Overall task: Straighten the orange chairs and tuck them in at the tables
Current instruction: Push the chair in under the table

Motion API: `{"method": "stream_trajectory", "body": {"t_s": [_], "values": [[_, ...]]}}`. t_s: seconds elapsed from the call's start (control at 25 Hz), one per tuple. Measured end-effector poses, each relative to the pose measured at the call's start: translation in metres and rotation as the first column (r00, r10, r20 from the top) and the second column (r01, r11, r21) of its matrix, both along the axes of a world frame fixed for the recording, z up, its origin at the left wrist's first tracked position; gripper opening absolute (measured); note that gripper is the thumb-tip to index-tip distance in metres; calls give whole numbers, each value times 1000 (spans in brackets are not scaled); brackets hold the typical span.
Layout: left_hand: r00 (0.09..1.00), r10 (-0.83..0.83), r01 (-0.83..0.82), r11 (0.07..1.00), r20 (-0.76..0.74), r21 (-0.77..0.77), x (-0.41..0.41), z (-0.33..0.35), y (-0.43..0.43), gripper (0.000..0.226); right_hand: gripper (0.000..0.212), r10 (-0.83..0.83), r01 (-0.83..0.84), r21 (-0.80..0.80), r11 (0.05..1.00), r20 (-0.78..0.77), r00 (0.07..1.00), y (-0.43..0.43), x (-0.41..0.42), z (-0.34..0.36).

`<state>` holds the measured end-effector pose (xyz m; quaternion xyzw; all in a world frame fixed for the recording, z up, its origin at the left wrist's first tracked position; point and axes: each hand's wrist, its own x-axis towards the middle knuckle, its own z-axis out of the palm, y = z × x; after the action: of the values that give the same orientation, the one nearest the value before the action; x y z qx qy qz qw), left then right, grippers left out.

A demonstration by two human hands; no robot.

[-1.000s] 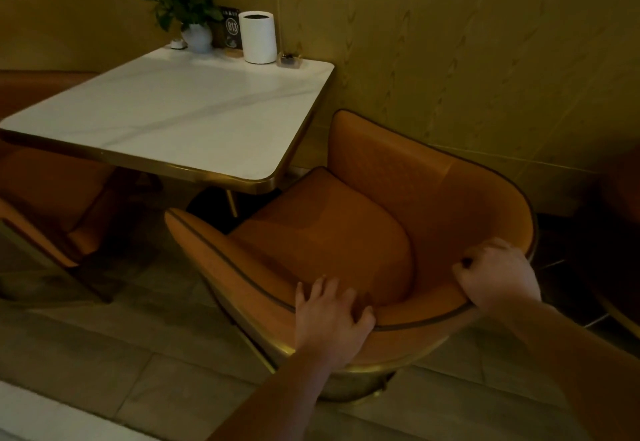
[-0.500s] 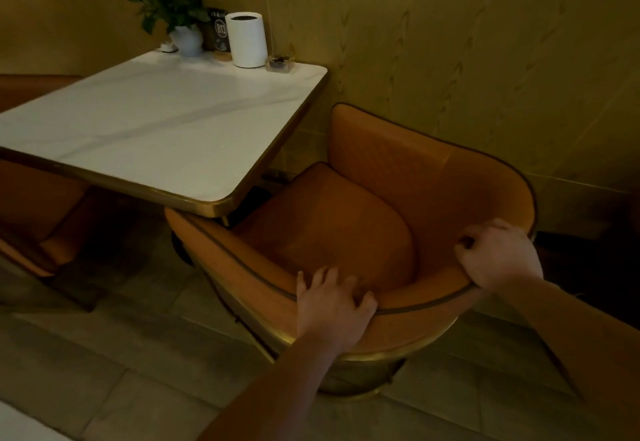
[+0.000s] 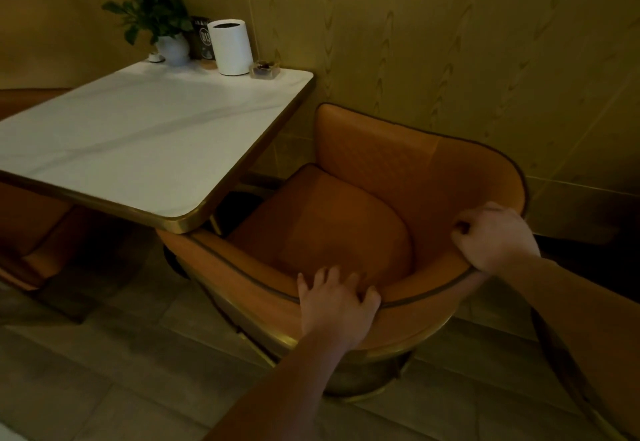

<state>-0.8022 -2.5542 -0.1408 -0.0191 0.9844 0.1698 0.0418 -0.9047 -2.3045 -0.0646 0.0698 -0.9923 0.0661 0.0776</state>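
Counts: two chairs, one table, two hands, four small items on the tabletop. Orange chair (image 3: 329, 233) sits at the right side of the table (image 3: 138, 136), angled, its left arm tip right at the table's near gold-edged corner and its far arm close to the wall. Second orange chair (image 3: 31, 233) is partly under the table's left side. Tiled floor lies open at lower left. Left hand (image 3: 337, 305) grasps the back rim, fingers draped over the top. Right hand (image 3: 495, 240) is clenched round the rim further right. At the table's far edge: plant (image 3: 152, 15), dark card (image 3: 202, 37), white cylinder (image 3: 230, 46), small clear dish (image 3: 265, 68).
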Motion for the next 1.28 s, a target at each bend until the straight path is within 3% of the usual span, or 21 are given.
{"method": "stream_trajectory", "body": {"t_s": [0.84, 1.0, 1.28], "values": [[999, 45, -45, 999, -22, -3, -57, -3, 50, 68, 32, 37, -39, 51, 998, 32, 999, 44, -77, 0], [999, 39, -39, 999, 1, 11, -67, -2, 52, 70, 32, 20, -23, 33, 999, 94, 995, 44, -85, 5], [999, 48, -48, 999, -15, 7, -77, -5, 55, 68, 31, 5, -5, 3, 1000, 71, 997, 45, -92, 4]]}}
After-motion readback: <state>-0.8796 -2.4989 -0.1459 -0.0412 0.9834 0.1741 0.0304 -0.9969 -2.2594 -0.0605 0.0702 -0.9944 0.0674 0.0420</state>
